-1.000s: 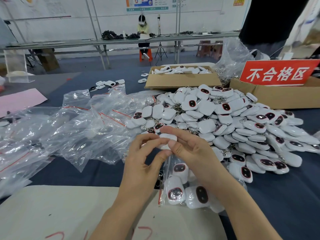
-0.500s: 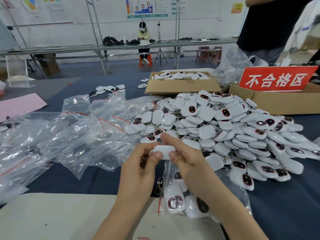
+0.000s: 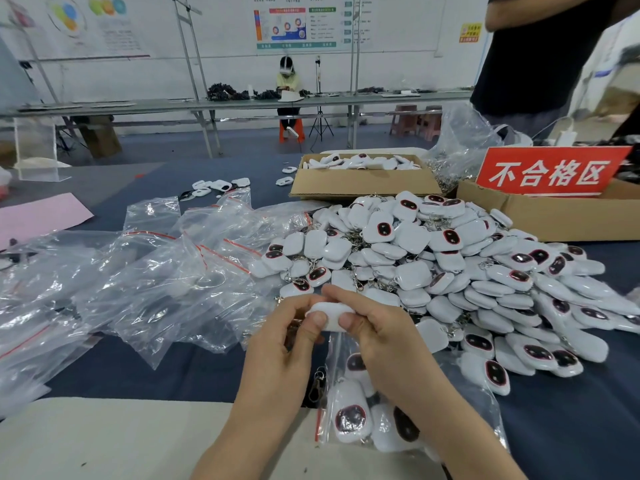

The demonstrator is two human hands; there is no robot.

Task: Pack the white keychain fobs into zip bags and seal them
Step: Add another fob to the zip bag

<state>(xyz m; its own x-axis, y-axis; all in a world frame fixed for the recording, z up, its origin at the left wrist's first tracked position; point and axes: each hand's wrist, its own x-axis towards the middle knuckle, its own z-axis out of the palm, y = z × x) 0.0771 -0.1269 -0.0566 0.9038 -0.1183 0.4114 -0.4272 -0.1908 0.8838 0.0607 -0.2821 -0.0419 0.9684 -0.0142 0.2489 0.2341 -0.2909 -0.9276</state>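
Note:
A white keychain fob (image 3: 331,315) is pinched between my left hand (image 3: 287,348) and my right hand (image 3: 384,344), thumbs on its near face, held above the table's front centre. Below my right wrist lies a clear zip bag (image 3: 349,414) with a red strip, holding several fobs; its metal clasp (image 3: 318,382) pokes out at the left. A big heap of white fobs (image 3: 450,271), some showing dark oval faces, fills the table to the right. Empty zip bags (image 3: 156,282) are scattered to the left.
Behind the heap stands an open cardboard box (image 3: 363,183) of fobs, and to the right a second box (image 3: 554,216) carrying a red sign (image 3: 550,173). A person in black (image 3: 540,57) stands at the far right. A beige mat (image 3: 114,441) covers the near edge.
Both hands have kept their hold on the fob and turned it slightly, so more of its white face shows. The view has tilted upward.

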